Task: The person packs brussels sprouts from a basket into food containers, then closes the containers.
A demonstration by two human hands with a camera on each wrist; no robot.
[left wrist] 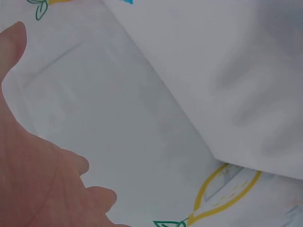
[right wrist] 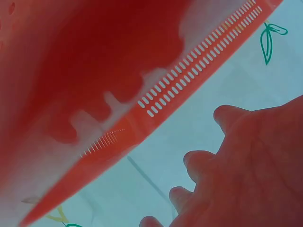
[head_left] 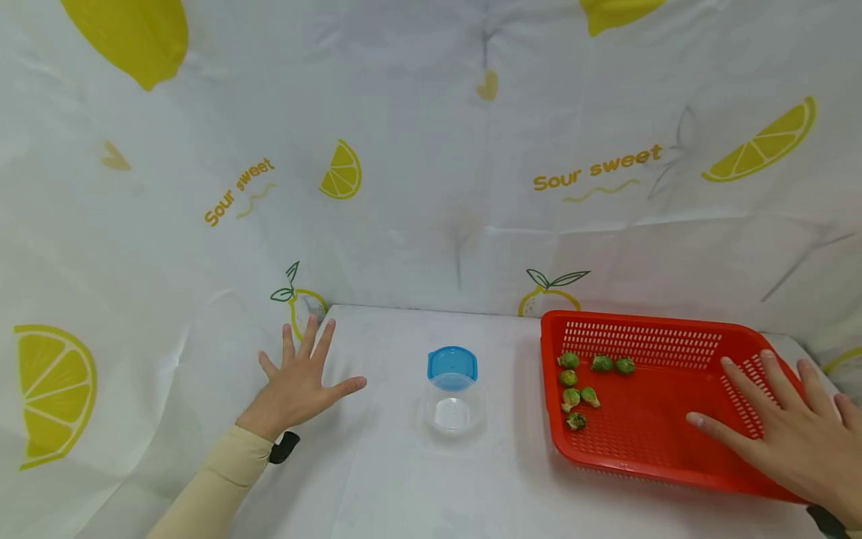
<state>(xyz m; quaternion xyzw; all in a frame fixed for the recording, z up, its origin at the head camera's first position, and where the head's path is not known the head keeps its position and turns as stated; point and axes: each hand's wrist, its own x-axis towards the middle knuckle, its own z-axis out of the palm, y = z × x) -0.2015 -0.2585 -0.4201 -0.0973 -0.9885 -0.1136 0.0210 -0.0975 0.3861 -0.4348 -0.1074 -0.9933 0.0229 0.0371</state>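
Observation:
Fingers spread wide, my left hand hovers over the left side of the white table, holding nothing. My right hand, also spread and holding nothing, is above the right end of a red plastic basket. Several Brussels sprouts lie along the basket's left side. Between the hands stands a small clear plastic container, with a blue lid just behind it. In the left wrist view the left palm shows at the edge; the right wrist view shows the right palm beside the basket wall.
A white cloth printed with lemons and lettering hangs behind the table and down its left side. The basket has slotted walls and takes up much of the table's right part.

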